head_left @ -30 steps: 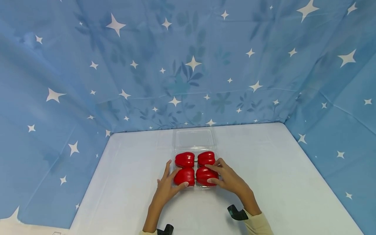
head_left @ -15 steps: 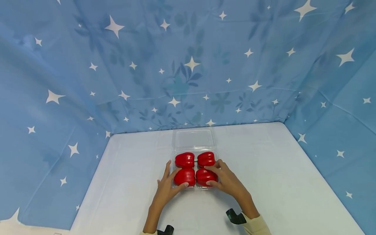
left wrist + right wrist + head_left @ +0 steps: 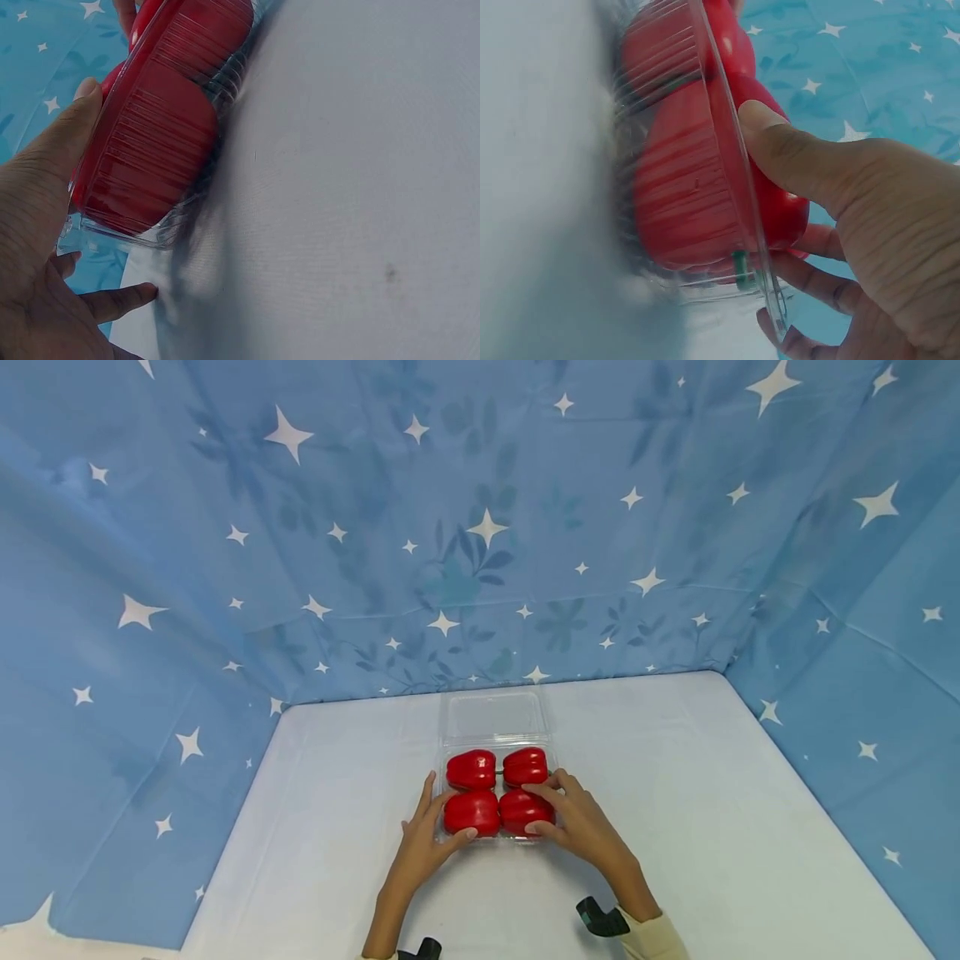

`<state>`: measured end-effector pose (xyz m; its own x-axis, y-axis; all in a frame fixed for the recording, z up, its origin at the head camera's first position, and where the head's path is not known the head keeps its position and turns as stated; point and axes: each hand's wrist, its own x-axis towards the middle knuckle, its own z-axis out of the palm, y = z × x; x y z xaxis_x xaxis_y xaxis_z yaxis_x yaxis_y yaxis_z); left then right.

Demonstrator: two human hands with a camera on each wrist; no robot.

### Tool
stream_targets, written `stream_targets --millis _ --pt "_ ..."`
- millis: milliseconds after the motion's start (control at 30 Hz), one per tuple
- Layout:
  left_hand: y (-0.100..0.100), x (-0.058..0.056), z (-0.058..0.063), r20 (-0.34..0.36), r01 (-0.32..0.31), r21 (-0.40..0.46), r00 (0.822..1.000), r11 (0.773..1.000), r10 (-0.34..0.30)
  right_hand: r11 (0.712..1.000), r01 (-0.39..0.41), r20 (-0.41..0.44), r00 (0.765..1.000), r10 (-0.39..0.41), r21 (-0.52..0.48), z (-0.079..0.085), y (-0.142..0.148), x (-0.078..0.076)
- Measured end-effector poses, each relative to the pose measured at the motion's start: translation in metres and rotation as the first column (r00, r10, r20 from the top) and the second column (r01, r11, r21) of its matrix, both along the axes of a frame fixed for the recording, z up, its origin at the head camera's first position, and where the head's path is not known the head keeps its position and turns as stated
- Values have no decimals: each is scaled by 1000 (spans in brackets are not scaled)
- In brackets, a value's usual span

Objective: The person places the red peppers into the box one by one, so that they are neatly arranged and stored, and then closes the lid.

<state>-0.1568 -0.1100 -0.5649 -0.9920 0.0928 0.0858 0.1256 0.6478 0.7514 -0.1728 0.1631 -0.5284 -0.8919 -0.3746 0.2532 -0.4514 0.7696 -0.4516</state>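
Several red bell peppers fill a clear plastic clamshell box (image 3: 445, 752) in two rows, in the head view. My right hand (image 3: 588, 827) grips the near right bell pepper (image 3: 523, 811), its thumb on the near side and fingers on the far side; the right wrist view shows this thumb (image 3: 802, 157) on the red skin above the box rim. At the near left bell pepper (image 3: 471, 814), my left hand (image 3: 422, 847) rests its thumb and index finger, both rather straight. Its other fingers spread outside the box wall in the left wrist view.
The box's open lid (image 3: 495, 716) lies flat behind it on the white table (image 3: 697, 777). A blue curtain (image 3: 487, 568) with white stars stands along the back and both sides. Black camera mounts sit on both wrists.
My right hand has shifted slightly left with the near right bell pepper, which now meets the near left one. The left hand has barely moved. The head view tilts a little.
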Motion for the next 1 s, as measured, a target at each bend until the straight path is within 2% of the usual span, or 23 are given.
stream_targets --millis 233,467,700,867,1000 --pt "-1 1 -1 9 -4 6 1000 1000 4 999 49 84 995 -48 -14 1 -4 0" --pt "-2 0 -2 -14 -4 22 1000 1000 4 998 26 85 996 -22 -50 0 -2 -1" --pt "-1 1 -1 5 -1 31 1000 1000 1 991 33 161 987 -12 -131 -8 5 -1" --pt "-2 1 -2 6 -7 33 1000 999 7 971 34 171 985 7 -237 -5 8 0" --pt "-4 2 -3 27 -9 37 1000 999 8 938 51 191 981 16 -343 -5 12 -3"
